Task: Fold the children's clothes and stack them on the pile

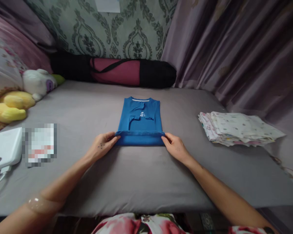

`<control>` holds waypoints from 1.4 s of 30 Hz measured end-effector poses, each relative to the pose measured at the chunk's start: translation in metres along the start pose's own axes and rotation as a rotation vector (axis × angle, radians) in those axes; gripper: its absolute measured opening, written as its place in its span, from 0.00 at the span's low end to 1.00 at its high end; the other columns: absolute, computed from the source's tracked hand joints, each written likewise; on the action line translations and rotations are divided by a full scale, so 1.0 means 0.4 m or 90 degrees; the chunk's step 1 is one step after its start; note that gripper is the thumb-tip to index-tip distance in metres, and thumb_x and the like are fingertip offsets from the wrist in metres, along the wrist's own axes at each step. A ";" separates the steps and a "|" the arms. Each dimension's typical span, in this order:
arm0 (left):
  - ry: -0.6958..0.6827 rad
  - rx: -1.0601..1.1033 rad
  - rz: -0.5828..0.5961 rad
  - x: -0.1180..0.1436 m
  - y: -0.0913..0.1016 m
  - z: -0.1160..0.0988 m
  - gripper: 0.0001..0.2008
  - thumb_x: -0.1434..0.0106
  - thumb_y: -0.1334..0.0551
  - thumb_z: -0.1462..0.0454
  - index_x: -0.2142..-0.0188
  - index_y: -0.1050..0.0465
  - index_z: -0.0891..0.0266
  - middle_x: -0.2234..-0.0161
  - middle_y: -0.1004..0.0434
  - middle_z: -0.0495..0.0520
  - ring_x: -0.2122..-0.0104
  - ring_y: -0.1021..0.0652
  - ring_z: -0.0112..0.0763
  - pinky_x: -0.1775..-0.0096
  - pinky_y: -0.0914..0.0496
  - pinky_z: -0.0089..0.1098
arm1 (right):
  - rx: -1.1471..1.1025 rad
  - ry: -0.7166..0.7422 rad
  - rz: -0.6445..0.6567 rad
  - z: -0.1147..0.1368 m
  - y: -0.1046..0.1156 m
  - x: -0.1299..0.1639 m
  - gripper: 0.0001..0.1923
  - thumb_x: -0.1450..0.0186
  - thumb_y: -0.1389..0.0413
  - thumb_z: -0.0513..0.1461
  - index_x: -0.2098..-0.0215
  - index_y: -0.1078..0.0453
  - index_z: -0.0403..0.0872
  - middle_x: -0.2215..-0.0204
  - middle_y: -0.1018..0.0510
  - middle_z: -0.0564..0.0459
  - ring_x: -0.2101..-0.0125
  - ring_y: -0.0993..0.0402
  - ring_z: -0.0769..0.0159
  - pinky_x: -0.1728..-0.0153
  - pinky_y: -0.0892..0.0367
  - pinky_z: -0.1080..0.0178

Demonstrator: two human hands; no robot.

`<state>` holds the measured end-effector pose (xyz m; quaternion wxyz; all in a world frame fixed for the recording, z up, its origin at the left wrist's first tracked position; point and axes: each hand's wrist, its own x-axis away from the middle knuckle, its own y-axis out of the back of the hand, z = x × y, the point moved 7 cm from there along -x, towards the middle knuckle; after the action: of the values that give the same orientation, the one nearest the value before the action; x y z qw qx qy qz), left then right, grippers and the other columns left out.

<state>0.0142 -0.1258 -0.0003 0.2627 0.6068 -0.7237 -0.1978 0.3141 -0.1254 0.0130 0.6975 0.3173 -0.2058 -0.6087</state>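
A blue T-shirt (139, 123) lies on the grey bed sheet, its collar towards the wall and its sleeves folded in over the front. Its near edge is turned up into a flat band. My left hand (104, 144) pinches the left end of this band between thumb and fingers. At the opposite end, my right hand (175, 144) grips the band in the same way. A bit of white print shows between the folded sleeves; the rest of the print is covered.
Folded white patterned cloths (239, 128) are stacked at the right. On the left lie a white power bank (6, 148) with a cable, a blurred-out item (41, 143) and plush toys (17, 102). A long black and maroon bag (114, 71) rests along the wall.
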 end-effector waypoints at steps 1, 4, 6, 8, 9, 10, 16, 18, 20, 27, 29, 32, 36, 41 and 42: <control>0.008 -0.016 -0.008 -0.006 -0.001 0.001 0.23 0.40 0.45 0.46 0.70 0.27 0.63 0.79 0.33 0.46 0.77 0.34 0.26 0.74 0.40 0.25 | 0.010 -0.008 -0.016 -0.005 -0.002 -0.006 0.16 0.32 0.53 0.45 0.64 0.26 0.47 0.75 0.23 0.55 0.72 0.27 0.64 0.68 0.32 0.64; 0.017 -0.079 -0.040 -0.019 0.001 -0.003 0.22 0.39 0.47 0.46 0.74 0.31 0.62 0.81 0.39 0.45 0.79 0.37 0.25 0.75 0.44 0.26 | 0.045 -0.027 -0.047 -0.019 -0.011 -0.015 0.15 0.32 0.52 0.44 0.60 0.26 0.47 0.71 0.21 0.52 0.70 0.25 0.63 0.66 0.32 0.63; 0.014 -0.126 -0.059 -0.023 0.003 -0.012 0.21 0.38 0.48 0.47 0.75 0.33 0.61 0.82 0.41 0.44 0.79 0.38 0.26 0.75 0.45 0.26 | 0.089 -0.038 -0.057 -0.022 -0.017 -0.016 0.15 0.32 0.52 0.43 0.56 0.27 0.46 0.67 0.20 0.49 0.68 0.24 0.61 0.65 0.32 0.62; 0.012 -0.169 -0.069 -0.026 0.001 -0.019 0.20 0.38 0.48 0.49 0.75 0.33 0.61 0.82 0.40 0.45 0.79 0.37 0.27 0.75 0.45 0.27 | 0.149 -0.043 -0.056 -0.019 -0.021 -0.015 0.16 0.32 0.53 0.41 0.51 0.30 0.45 0.66 0.19 0.47 0.66 0.23 0.59 0.64 0.32 0.60; 0.012 -0.184 -0.074 -0.026 0.000 -0.021 0.20 0.37 0.48 0.49 0.74 0.32 0.61 0.82 0.38 0.46 0.78 0.35 0.28 0.75 0.44 0.27 | 0.179 -0.044 -0.050 -0.016 -0.023 -0.014 0.17 0.32 0.53 0.41 0.49 0.32 0.45 0.66 0.20 0.47 0.66 0.23 0.58 0.64 0.32 0.60; 0.012 -0.195 -0.080 -0.026 -0.001 -0.022 0.19 0.37 0.48 0.50 0.71 0.31 0.61 0.80 0.34 0.47 0.78 0.33 0.28 0.74 0.43 0.28 | 0.207 -0.044 -0.041 -0.014 -0.025 -0.012 0.18 0.32 0.53 0.40 0.47 0.33 0.44 0.66 0.20 0.47 0.66 0.23 0.58 0.65 0.32 0.60; -0.052 -0.277 -0.156 -0.020 0.011 -0.017 0.15 0.35 0.46 0.53 0.56 0.32 0.60 0.74 0.26 0.50 0.72 0.26 0.35 0.69 0.34 0.32 | 0.293 -0.051 0.000 0.007 -0.020 -0.007 0.20 0.31 0.55 0.39 0.43 0.37 0.45 0.64 0.20 0.46 0.67 0.23 0.59 0.66 0.32 0.61; -0.144 -0.333 -0.221 -0.007 0.024 -0.044 0.16 0.33 0.48 0.54 0.52 0.33 0.61 0.69 0.24 0.55 0.66 0.25 0.39 0.63 0.31 0.37 | 0.332 -0.048 0.004 0.022 -0.013 -0.006 0.20 0.30 0.57 0.39 0.42 0.37 0.43 0.60 0.21 0.42 0.62 0.23 0.56 0.61 0.31 0.58; -0.242 -0.385 -0.248 0.006 0.021 -0.080 0.18 0.30 0.51 0.56 0.48 0.34 0.63 0.59 0.24 0.61 0.57 0.25 0.42 0.54 0.31 0.42 | 0.371 0.026 0.007 0.056 -0.016 -0.007 0.21 0.28 0.59 0.39 0.41 0.37 0.42 0.52 0.24 0.38 0.53 0.26 0.53 0.53 0.33 0.53; -0.431 -0.474 0.025 0.010 -0.136 -0.133 0.26 0.27 0.57 0.53 0.35 0.43 0.62 0.34 0.43 0.58 0.33 0.46 0.41 0.35 0.51 0.48 | 0.339 0.395 0.247 0.151 -0.146 0.026 0.28 0.28 0.57 0.45 0.32 0.50 0.49 0.32 0.49 0.50 0.32 0.61 0.56 0.34 0.61 0.44; -0.419 -0.480 0.046 0.003 -0.153 -0.117 0.28 0.27 0.58 0.52 0.34 0.45 0.61 0.33 0.47 0.58 0.33 0.49 0.41 0.35 0.54 0.48 | 0.331 0.392 0.276 0.145 -0.163 0.024 0.28 0.28 0.58 0.46 0.31 0.51 0.48 0.31 0.51 0.50 0.32 0.62 0.57 0.34 0.62 0.44; -0.410 -0.470 0.068 -0.006 -0.153 -0.087 0.25 0.27 0.57 0.54 0.33 0.48 0.54 0.32 0.50 0.54 0.32 0.51 0.41 0.35 0.55 0.50 | 0.321 0.382 0.307 0.137 -0.168 0.020 0.28 0.27 0.58 0.45 0.31 0.53 0.49 0.31 0.51 0.50 0.32 0.63 0.57 0.34 0.63 0.42; -0.399 -0.453 0.076 -0.013 -0.135 -0.059 0.24 0.27 0.55 0.56 0.33 0.52 0.45 0.31 0.54 0.49 0.32 0.51 0.41 0.35 0.55 0.51 | 0.313 0.359 0.331 0.125 -0.152 0.020 0.28 0.27 0.59 0.44 0.31 0.52 0.50 0.31 0.52 0.50 0.32 0.63 0.57 0.34 0.64 0.42; -0.362 -0.456 0.104 -0.010 -0.118 -0.047 0.25 0.27 0.57 0.56 0.32 0.54 0.47 0.30 0.57 0.51 0.32 0.54 0.41 0.35 0.56 0.50 | 0.308 0.321 0.304 0.081 -0.113 0.030 0.28 0.27 0.58 0.44 0.30 0.54 0.47 0.30 0.56 0.46 0.31 0.65 0.57 0.34 0.62 0.44; -0.349 -0.457 0.113 -0.009 -0.113 -0.045 0.25 0.27 0.57 0.56 0.32 0.54 0.48 0.30 0.58 0.52 0.32 0.54 0.42 0.35 0.56 0.51 | 0.307 0.315 0.298 0.071 -0.104 0.033 0.29 0.27 0.58 0.44 0.30 0.55 0.47 0.30 0.56 0.46 0.31 0.66 0.58 0.34 0.61 0.44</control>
<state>0.0609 -0.1300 -0.0141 0.2708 0.3382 -0.7016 -0.5658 0.2673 -0.1464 0.0029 0.7511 0.5527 -0.2353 -0.2739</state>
